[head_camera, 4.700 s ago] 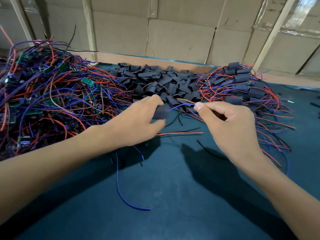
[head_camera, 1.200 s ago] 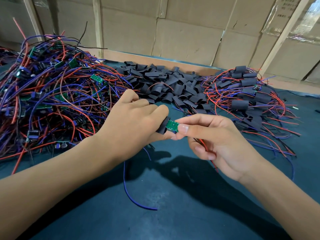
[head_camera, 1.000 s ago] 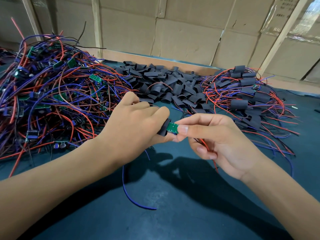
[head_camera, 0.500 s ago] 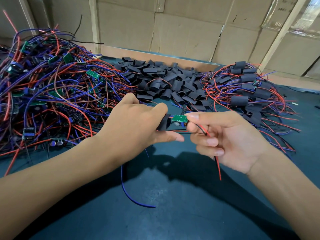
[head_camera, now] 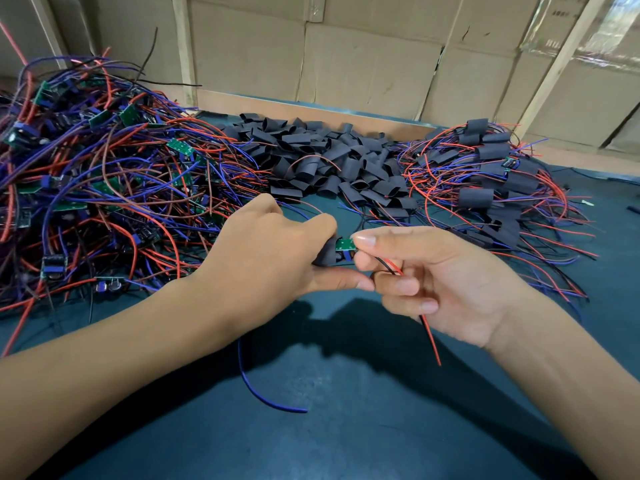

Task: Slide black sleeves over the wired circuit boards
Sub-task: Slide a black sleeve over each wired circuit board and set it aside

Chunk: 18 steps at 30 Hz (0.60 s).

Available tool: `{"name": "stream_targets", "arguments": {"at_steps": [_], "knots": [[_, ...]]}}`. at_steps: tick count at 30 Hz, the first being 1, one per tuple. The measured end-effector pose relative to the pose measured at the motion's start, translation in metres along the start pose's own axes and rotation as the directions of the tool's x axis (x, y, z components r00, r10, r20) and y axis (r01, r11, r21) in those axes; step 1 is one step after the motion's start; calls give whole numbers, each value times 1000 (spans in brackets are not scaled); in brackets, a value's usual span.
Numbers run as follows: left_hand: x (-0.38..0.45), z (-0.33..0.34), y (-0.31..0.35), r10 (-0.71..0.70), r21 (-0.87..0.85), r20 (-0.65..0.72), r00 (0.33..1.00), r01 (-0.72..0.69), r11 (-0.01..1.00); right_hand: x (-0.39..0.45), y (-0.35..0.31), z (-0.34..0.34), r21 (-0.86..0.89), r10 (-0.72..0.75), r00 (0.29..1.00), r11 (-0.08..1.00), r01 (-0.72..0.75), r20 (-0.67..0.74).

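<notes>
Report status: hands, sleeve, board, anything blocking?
Left hand grips sleeve. Right hand pinches board, wires trailing. Board partly inside. Nothing blocking.

Left hand (head_camera: 273,258): back upward, forearm entering from lower left, fingers curled, thumb extended rightward beneath, pinching a black sleeve (head_camera: 325,259). Right hand (head_camera: 446,285): palm turned leftward, forearm entering from lower right, index finger extended toward left hand and, with thumb, pinching a green circuit board (head_camera: 344,244); remaining fingers curled round red and black wires (head_camera: 427,327). Fingertips of both hands nearly touching.
</notes>
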State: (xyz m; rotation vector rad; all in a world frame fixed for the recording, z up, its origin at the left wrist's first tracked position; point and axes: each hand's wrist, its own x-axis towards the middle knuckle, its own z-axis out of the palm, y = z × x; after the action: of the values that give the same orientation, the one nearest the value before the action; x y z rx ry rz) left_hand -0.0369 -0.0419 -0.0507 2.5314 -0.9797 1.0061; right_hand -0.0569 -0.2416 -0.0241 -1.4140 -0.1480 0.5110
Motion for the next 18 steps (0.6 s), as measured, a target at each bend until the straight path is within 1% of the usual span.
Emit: {"name": "stream_targets", "arguments": {"at_steps": [2,5,10,13,14,16,17,18], "knots": [[-1,2,-1,18,23,-4,1000,-18,1000,1,3,2,-49,-45,998,998,44,-39],[-4,6,0,32,49,22,999,-34,998,2,7,5,-179,-142,986,976,123,-93],[-3,3,-1,-56,18,104,993,54,998,2,7,6,-227,-201,971,959,167,-132],[-5,4,0,-86,9,124,988,86,996,-1,7,11,-328,-221,964,930,163,-147],[-6,5,0,-81,16,113,990,79,997,-1,7,12,-367,-252,955,913,181,-155],[-4,5,-2,-86,13,94,992,85,996,0,8,10,-440,-360,915,862,252,-180],[-3,5,-6,-99,-41,104,990,104,994,1,9,8,-485,-418,886,828,282,-199],[-2,5,-13,-107,-133,153,982,128,983,2,9,4,-522,-466,857,799,300,-220]]}}
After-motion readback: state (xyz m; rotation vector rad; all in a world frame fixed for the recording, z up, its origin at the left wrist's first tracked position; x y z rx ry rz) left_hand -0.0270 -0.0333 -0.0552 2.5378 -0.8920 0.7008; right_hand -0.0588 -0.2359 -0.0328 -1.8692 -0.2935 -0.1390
